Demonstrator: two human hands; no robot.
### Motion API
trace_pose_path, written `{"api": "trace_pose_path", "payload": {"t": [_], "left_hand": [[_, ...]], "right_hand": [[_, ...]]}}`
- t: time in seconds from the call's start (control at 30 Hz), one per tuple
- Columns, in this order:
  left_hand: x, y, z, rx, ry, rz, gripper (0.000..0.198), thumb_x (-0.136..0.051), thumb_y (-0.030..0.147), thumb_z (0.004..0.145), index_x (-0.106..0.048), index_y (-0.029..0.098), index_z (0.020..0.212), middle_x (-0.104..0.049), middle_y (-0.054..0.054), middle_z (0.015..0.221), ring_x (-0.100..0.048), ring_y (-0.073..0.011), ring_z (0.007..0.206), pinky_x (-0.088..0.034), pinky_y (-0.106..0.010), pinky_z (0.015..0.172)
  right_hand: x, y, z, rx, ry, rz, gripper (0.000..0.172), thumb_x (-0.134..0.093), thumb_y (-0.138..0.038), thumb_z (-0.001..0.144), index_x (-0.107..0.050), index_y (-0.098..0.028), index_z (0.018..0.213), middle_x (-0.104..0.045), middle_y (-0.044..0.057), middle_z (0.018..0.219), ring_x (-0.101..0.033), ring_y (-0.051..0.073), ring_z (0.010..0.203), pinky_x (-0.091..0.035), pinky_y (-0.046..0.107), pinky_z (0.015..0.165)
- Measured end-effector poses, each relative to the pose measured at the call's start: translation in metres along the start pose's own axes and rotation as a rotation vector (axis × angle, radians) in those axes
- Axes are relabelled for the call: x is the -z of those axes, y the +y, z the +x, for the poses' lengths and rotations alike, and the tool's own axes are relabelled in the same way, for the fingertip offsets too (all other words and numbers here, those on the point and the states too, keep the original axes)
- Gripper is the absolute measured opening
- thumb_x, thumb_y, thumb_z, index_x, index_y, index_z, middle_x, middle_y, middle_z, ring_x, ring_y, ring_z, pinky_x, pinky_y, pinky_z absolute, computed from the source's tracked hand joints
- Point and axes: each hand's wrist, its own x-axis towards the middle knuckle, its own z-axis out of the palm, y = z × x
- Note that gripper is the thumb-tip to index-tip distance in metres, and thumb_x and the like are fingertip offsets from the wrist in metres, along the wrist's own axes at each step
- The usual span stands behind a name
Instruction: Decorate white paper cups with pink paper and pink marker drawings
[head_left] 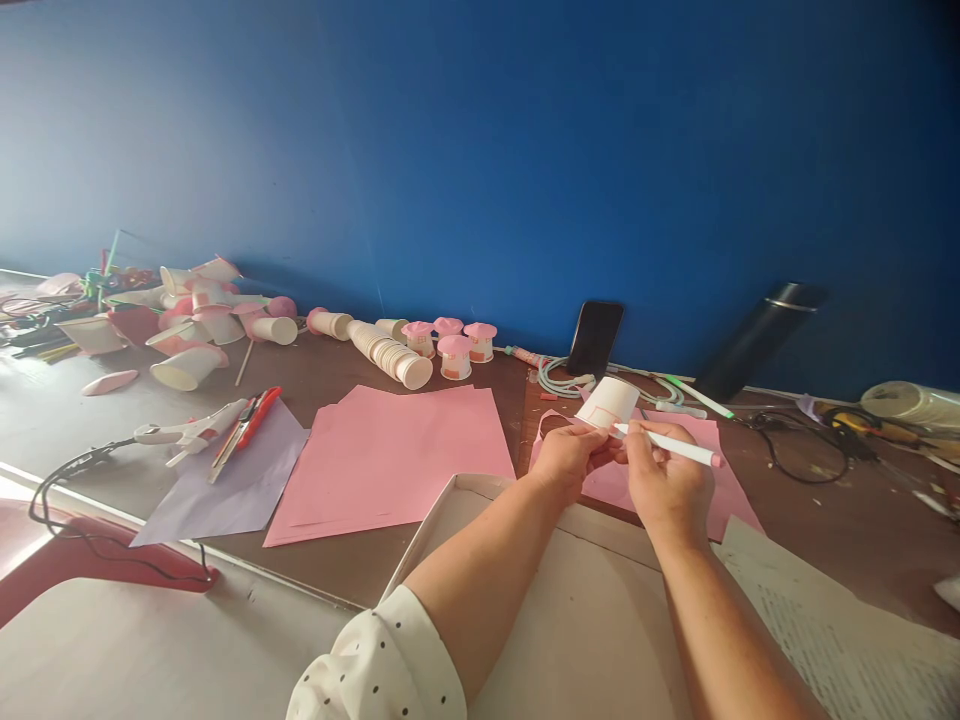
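A white paper cup [616, 398] is tilted in my left hand [571, 455], whose fingers close round its wide rim. Reddish lines form a box shape on the cup's side. My right hand [670, 482] pinches a white marker pen [679, 445] with a pink end, its tip at the cup's wall near the drawn lines. Pink paper [720, 470] lies beneath both hands. Behind, to the left, stand several small cup houses with pink roofs [454, 357], bearing similar drawn lines. Nested paper cups [390, 355] lie on their side beside them.
Pink sheets [405, 455], a utility knife [244, 433] and a glue gun [196, 432] lie to the left. A phone [595, 338] and black bottle [761, 340] lean on the blue wall. Piled cups [187, 366] sit far left; a cardboard tray [577, 620] is under my forearms.
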Motion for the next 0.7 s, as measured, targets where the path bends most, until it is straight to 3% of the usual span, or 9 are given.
{"api": "trace_pose_path", "payload": {"t": [0.7], "left_hand": [[-0.001, 0.0, -0.003, -0.009, -0.022, -0.008, 0.014, -0.059, 0.008, 0.079, -0.065, 0.005, 0.066, -0.064, -0.008, 0.063, -0.063, -0.0126, 0.062, -0.048, -0.037, 0.094]], "right_hand": [[-0.003, 0.01, 0.002, 0.028, 0.081, -0.028, 0.024, -0.055, -0.037, 0.078, -0.065, -0.016, 0.084, -0.067, 0.006, 0.065, -0.062, 0.02, 0.063, -0.044, 0.029, 0.061]]}}
